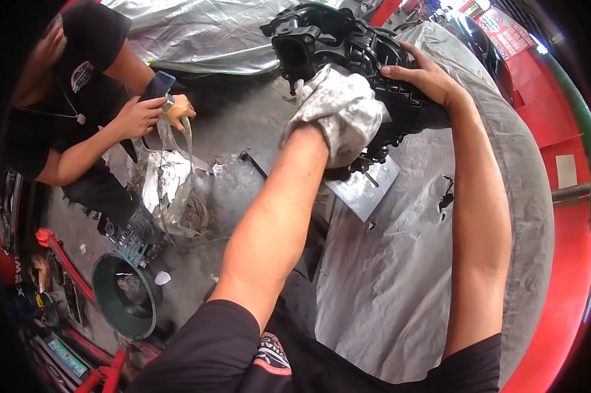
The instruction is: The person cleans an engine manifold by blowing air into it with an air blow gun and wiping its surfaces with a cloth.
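Note:
A black plastic intake manifold (358, 47) is held up in front of me, with a squarish flanged opening at its left end. My right hand (431, 77) grips its right side, the thumb lying across the top. Pressed against its near side is a stained white rag (344, 108), bunched in my left hand (313, 136). The rag hides my left fingers. Beneath the manifold, a flat silvery plate (367, 190) rests on a grey cover.
A grey cover (394, 275) drapes the surface before me. At left, a person (79, 98) in a black shirt holds a phone (160, 85). A dark green basin (124, 295) and white cloth (166, 177) sit on the floor. Red metal stand parts (70, 265) lie lower left.

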Demonstrator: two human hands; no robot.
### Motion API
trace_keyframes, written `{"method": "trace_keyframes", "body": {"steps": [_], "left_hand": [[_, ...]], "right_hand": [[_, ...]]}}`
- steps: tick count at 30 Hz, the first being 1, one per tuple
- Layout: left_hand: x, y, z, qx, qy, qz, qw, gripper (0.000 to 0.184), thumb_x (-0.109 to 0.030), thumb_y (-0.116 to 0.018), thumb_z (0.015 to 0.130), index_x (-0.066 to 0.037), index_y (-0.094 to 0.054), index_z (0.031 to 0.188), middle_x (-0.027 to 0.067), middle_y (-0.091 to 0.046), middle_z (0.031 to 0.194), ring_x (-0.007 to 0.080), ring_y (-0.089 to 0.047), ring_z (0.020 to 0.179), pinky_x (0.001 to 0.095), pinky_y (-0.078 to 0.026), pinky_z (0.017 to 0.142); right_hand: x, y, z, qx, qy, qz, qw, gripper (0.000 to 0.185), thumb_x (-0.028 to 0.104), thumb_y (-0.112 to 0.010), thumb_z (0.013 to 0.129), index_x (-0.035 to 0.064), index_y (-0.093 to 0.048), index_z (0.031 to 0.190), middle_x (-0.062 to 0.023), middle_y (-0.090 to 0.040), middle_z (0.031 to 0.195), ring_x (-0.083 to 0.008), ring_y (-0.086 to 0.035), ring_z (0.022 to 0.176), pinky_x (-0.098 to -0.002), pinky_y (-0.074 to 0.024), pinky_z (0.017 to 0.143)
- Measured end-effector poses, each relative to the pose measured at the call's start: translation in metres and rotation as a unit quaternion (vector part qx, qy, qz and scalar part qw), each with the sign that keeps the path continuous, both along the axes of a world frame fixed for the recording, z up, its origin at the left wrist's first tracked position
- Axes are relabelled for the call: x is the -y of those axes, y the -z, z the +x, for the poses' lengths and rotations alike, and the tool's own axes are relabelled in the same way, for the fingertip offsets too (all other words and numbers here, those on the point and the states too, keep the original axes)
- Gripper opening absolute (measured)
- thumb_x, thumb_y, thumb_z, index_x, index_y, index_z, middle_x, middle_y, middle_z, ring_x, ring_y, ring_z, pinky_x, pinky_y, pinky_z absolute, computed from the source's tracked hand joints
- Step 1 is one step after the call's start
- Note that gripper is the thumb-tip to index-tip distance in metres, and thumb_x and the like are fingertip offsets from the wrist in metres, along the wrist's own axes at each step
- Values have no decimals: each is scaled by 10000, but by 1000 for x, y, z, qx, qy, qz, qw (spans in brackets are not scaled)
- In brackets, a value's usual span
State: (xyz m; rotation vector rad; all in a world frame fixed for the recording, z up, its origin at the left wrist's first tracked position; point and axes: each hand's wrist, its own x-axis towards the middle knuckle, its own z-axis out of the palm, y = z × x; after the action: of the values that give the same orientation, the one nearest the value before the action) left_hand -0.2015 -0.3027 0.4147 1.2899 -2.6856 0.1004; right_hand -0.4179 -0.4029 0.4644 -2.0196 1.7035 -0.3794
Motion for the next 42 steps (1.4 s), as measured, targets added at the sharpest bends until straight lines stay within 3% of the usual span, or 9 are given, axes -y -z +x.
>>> {"method": "trace_keyframes", "body": {"steps": [5,7,8,17,21,26,36,38,42], "left_hand": [[20,45,-25,-210,-172,-21,962,327,-312,-641,843,-81,-780,1029,155,-755,1067,306,-719,1077,502,-567,894],[14,31,-17,-130,-209,92,965,326,-324,-624,862,-91,-771,1036,170,-733,1127,292,-696,1119,490,-553,907],[13,63,-14,-111,-232,-32,966,365,-354,-636,849,-80,-754,1061,155,-734,1117,299,-702,1078,503,-541,896],[22,24,-7,-257,-221,159,927,441,-391,-659,846,-92,-772,1149,132,-750,1173,292,-711,1132,456,-525,953],[0,16,-12,-47,-209,67,974,408,-324,-673,875,-59,-740,1178,167,-729,1137,281,-696,1118,411,-510,994],[-65,73,14,-168,-141,-63,974,383,-287,-628,906,-55,-715,1197,169,-706,1150,290,-678,1115,411,-506,1001],[-187,180,87,-293,-83,219,927,340,-213,-537,967,-46,-663,1235,174,-658,1177,308,-642,1110,412,-497,1015],[-190,181,94,-288,-88,223,927,333,-198,-519,979,-44,-652,1243,175,-649,1182,312,-635,1110,412,-495,1018],[-188,187,82,-275,-60,144,949,321,-168,-483,1004,-41,-632,1259,177,-630,1193,319,-621,1108,412,-492,1024]], "right_hand": [[4,5,-3,16,7,-7,1000,1139,566,-881,694,73,-379,1590,-250,-638,1338,-303,-644,1212,-385,-479,1060],[6,4,0,19,1,4,1000,1172,602,-886,667,90,-380,1593,-263,-624,1362,-325,-631,1243,-398,-466,1084],[8,4,-1,16,-7,1,1000,1170,605,-883,669,89,-383,1591,-263,-625,1360,-325,-628,1247,-397,-462,1088],[8,4,-4,-14,-14,-38,999,1149,623,-874,673,95,-407,1582,-255,-622,1370,-330,-607,1278,-407,-437,1107],[8,5,-3,-24,-14,-42,999,1140,627,-872,671,93,-423,1573,-252,-623,1369,-326,-610,1272,-405,-437,1107],[4,0,1,-23,-17,-49,998,1122,638,-862,680,94,-437,1565,-245,-632,1356,-319,-619,1255,-399,-454,1089],[6,8,-9,-29,-20,-32,999,1035,600,-821,788,51,-417,1567,-208,-653,1306,-260,-653,1172,-342,-482,1032],[-51,-42,51,-154,56,-23,986,1000,589,-800,786,80,-428,1562,-245,-551,1474,-343,-558,1330,-434,-444,1111],[-34,-29,31,-156,23,-60,986,1025,610,-799,778,88,-416,1573,-226,-596,1432,-338,-597,1288,-423,-464,1091]]}}
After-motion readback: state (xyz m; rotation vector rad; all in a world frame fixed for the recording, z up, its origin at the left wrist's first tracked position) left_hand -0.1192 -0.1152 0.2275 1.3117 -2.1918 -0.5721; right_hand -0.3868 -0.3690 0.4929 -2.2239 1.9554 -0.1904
